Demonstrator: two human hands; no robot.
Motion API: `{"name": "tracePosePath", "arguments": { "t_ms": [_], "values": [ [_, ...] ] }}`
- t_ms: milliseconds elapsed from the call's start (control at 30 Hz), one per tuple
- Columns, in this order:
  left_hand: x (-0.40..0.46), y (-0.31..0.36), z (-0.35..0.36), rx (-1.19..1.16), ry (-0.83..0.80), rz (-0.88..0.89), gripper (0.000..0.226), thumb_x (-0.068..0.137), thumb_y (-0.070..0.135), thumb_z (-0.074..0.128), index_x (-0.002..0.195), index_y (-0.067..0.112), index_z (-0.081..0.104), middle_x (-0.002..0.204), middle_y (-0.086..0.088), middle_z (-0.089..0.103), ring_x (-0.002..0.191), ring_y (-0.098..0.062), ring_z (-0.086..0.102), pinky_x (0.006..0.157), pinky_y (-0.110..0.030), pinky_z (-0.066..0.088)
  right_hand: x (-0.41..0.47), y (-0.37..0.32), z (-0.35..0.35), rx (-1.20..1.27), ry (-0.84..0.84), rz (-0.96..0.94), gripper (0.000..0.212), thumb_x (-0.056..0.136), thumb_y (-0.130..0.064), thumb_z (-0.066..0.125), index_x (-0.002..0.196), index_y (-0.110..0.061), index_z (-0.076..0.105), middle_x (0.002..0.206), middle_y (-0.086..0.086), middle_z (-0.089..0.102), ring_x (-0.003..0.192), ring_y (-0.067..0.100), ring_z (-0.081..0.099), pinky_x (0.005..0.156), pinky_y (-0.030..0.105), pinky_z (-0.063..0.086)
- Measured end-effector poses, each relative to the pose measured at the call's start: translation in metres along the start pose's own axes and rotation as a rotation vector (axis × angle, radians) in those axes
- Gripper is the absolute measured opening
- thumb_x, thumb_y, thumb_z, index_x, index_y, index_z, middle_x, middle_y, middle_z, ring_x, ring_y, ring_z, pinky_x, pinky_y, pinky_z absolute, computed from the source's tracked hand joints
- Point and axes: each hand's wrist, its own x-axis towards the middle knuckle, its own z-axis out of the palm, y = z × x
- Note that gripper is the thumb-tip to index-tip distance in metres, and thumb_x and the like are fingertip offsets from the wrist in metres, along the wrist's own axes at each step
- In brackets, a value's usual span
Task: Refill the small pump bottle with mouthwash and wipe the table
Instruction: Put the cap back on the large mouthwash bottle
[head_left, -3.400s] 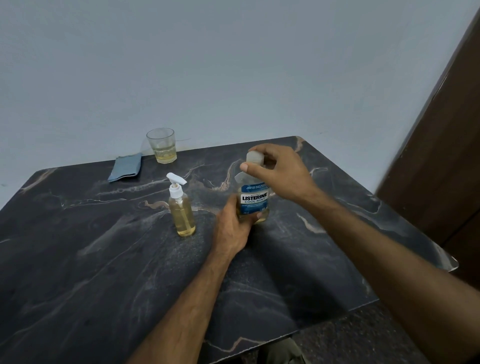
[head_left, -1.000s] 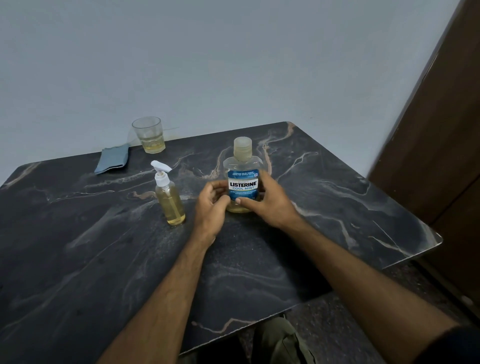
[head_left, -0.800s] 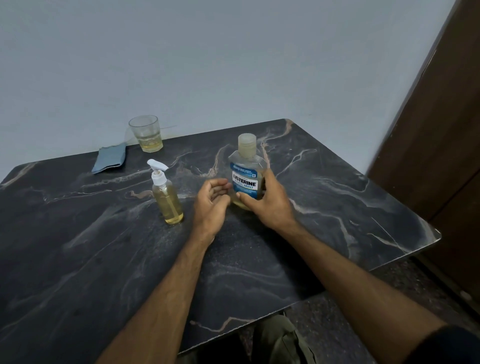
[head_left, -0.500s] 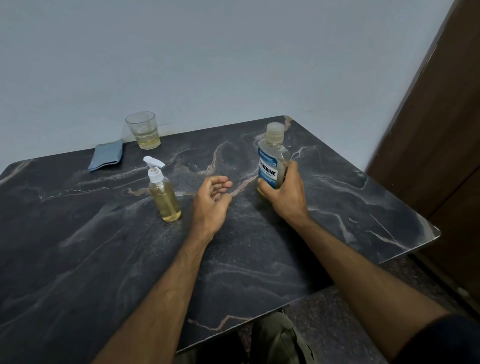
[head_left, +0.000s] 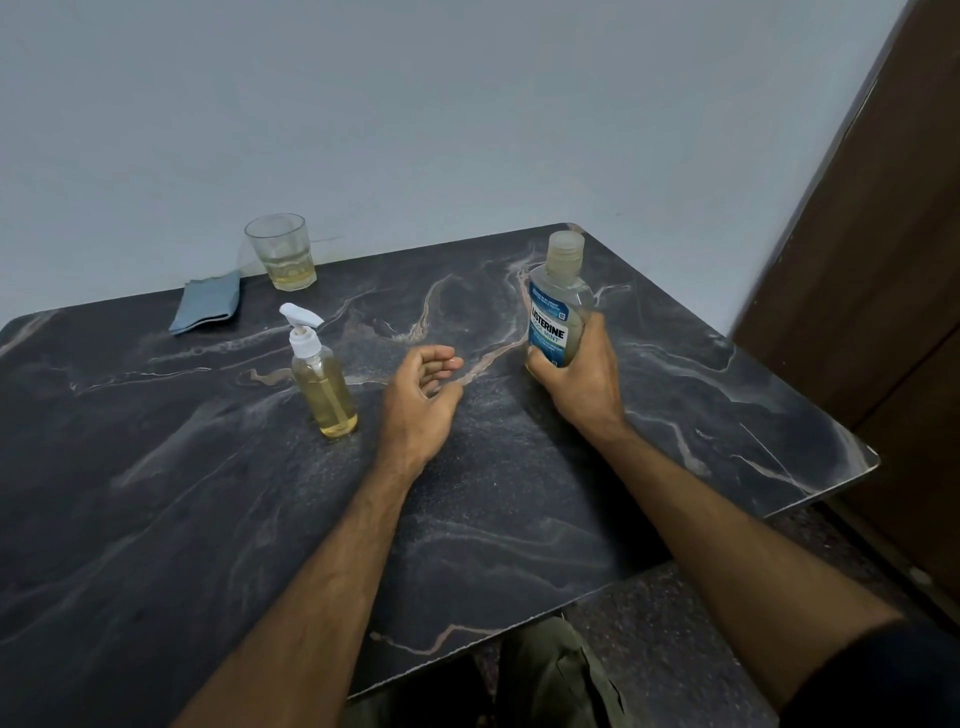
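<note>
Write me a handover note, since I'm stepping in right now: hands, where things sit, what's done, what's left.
Right hand grips the capped mouthwash bottle, upright, at the table's far right.
Left hand holds nothing, fingers loosely curled, right of the pump bottle.
Pump bottle: pump on, largely full of yellow liquid.
Blue cloth lies folded at the far left beside a glass with some liquid.
Done: refill, apparently. Left: wipe the table.

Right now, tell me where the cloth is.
The folded blue cloth lies at the table's far left edge by the wall, touching the glass, behind the pump bottle.
</note>
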Motion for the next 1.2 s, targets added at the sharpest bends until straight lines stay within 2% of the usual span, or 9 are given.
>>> {"name": "tracePosePath", "arguments": {
  "t_ms": [100,200,333,433,667,900,1000,1133,1200],
  "values": [
    [0.001,-0.001,0.0,0.009,-0.002,0.0,0.037,0.081,-0.004,0.057,0.104,0.025,0.059,0.106,0.003,0.068,0.099,-0.002,0.063,0.089,-0.018,0.05,-0.001,0.005,-0.01,-0.012,0.018,0.008,0.052,0.077,-0.027,0.079,0.112,-0.025,0.039,0.114,0.001,0.056,0.1,0.012,0.059,0.075,0.02,0.051],
    [0.001,-0.002,0.0,0.022,-0.001,0.004,0.037,0.081,-0.004,0.058,0.105,0.025,0.059,0.107,0.003,0.068,0.1,-0.003,0.064,0.088,-0.018,0.05,0.003,0.01,-0.023,-0.014,0.04,0.032,0.053,0.077,-0.026,0.079,0.112,-0.025,0.039,0.113,0.001,0.058,0.099,0.011,0.059,0.069,0.013,0.046],
    [0.001,-0.002,0.0,0.024,-0.001,0.003,0.037,0.082,-0.004,0.058,0.105,0.024,0.058,0.107,0.002,0.068,0.1,-0.003,0.064,0.088,-0.017,0.05,0.009,0.014,-0.035,-0.027,0.074,0.059,0.052,0.077,-0.026,0.078,0.111,-0.025,0.04,0.111,0.0,0.058,0.093,0.009,0.06,0.065,0.013,0.046],
    [0.001,-0.002,0.0,0.033,-0.003,0.007,0.036,0.082,-0.004,0.059,0.106,0.024,0.058,0.107,0.002,0.068,0.101,-0.004,0.064,0.089,-0.018,0.05,0.012,0.016,-0.037,-0.027,0.083,0.083,0.052,0.077,-0.025,0.078,0.112,-0.025,0.04,0.11,0.0,0.058,0.094,0.011,0.061,0.066,0.022,0.054],
    [0.001,-0.002,0.001,0.024,0.003,0.002,0.036,0.082,-0.005,0.059,0.105,0.023,0.059,0.107,0.001,0.068,0.1,-0.005,0.064,0.088,-0.018,0.05,0.013,0.02,-0.036,-0.015,0.089,0.091,0.054,0.076,-0.026,0.078,0.114,-0.024,0.041,0.111,0.0,0.059,0.096,0.011,0.061,0.065,0.012,0.044],
    [0.0,-0.002,0.0,0.036,-0.003,0.006,0.036,0.082,-0.005,0.059,0.105,0.022,0.058,0.106,0.002,0.068,0.1,-0.005,0.064,0.087,-0.017,0.051,0.011,0.018,-0.037,-0.028,0.084,0.113,0.055,0.077,-0.025,0.079,0.116,-0.022,0.04,0.115,-0.003,0.056,0.099,0.011,0.058,0.072,0.016,0.048],
    [0.0,0.0,0.0,0.047,-0.009,0.01,0.035,0.082,-0.005,0.06,0.107,0.019,0.058,0.105,0.0,0.068,0.099,-0.007,0.065,0.085,-0.016,0.051,0.006,0.014,-0.039,-0.012,0.069,0.122,0.058,0.078,-0.026,0.081,0.115,-0.025,0.036,0.116,-0.004,0.054,0.101,0.009,0.058,0.07,0.014,0.05],
    [-0.003,0.003,0.001,0.073,-0.019,0.013,0.035,0.082,-0.005,0.062,0.11,0.016,0.058,0.106,-0.001,0.068,0.099,-0.008,0.065,0.084,-0.014,0.05,-0.007,0.008,-0.048,-0.002,0.068,0.162,0.07,0.074,-0.03,0.084,0.124,-0.02,0.036,0.124,0.003,0.052,0.11,0.015,0.057,0.084,0.027,0.054],
    [-0.006,0.007,0.001,0.091,-0.024,0.017,0.035,0.082,-0.004,0.063,0.11,0.016,0.057,0.107,-0.001,0.067,0.1,-0.009,0.064,0.085,-0.015,0.051,-0.019,0.004,-0.052,-0.023,0.107,0.166,0.074,0.074,-0.031,0.084,0.128,-0.016,0.036,0.124,0.005,0.049,0.109,0.015,0.054,0.081,0.019,0.049]
  ]
}}
